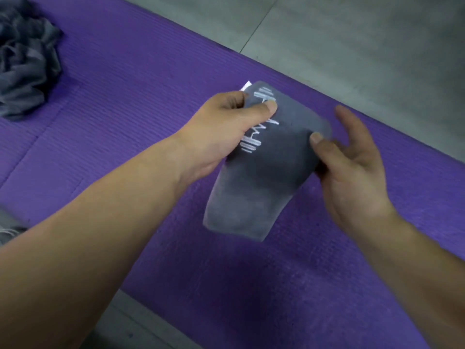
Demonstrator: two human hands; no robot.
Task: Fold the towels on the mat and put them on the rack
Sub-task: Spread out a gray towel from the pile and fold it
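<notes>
A small grey folded towel (254, 177) with white stitched lettering and a white tag hangs above the purple mat (125, 96). My left hand (226, 127) grips its upper left edge, thumb on top over the lettering. My right hand (352, 162) pinches the towel's right edge with the thumb on top, the other fingers spread loosely behind it. The towel's lower end droops free toward the mat. A crumpled pile of grey towels (25, 56) lies on the mat at the far left. No rack is in view.
Another bit of grey cloth (10, 227) shows at the left edge, partly behind my left forearm. Grey tiled floor (352, 34) borders the mat at the upper right and again at the bottom left.
</notes>
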